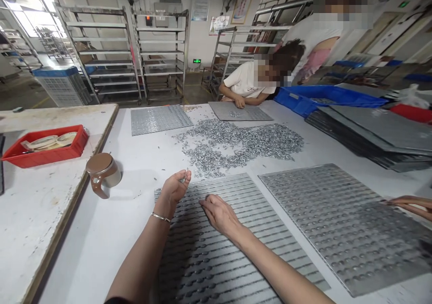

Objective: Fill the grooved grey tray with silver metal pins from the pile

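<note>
My left hand (175, 187) is raised palm-up over the top left corner of a grey slotted tray (216, 250), fingers curled round a few small metal pieces. My right hand (219, 212) rests palm-down on the same tray, its fingers pressed to the slots at about the tray's upper middle. A wide heap of small silvery metal pieces (236, 144) lies on the white table just beyond the tray. A thin bracelet circles my left wrist.
A second slotted tray (337, 223) lies to the right, with another person's fingers (410, 203) at its edge. A brown lidded mug (103, 171) stands left. A red bin (43, 153), stacked trays (378, 135), a blue bin (324, 97) and two people sit farther back.
</note>
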`<action>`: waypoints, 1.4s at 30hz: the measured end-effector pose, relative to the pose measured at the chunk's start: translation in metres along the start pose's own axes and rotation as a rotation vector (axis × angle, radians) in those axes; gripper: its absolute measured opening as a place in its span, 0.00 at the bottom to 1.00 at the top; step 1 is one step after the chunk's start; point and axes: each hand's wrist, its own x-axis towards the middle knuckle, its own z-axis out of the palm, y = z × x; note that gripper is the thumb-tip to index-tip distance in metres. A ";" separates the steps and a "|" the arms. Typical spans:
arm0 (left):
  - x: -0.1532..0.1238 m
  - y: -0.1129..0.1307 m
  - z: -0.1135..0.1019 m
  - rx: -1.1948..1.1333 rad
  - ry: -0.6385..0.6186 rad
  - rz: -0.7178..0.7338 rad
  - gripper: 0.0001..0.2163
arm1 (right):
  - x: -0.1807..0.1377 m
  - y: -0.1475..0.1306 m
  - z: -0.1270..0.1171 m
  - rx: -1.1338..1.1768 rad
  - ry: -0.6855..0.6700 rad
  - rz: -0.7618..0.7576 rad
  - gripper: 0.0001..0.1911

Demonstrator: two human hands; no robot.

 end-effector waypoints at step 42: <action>-0.013 -0.003 -0.004 0.391 -0.448 -0.083 0.09 | 0.027 -0.002 -0.032 0.639 0.293 0.394 0.18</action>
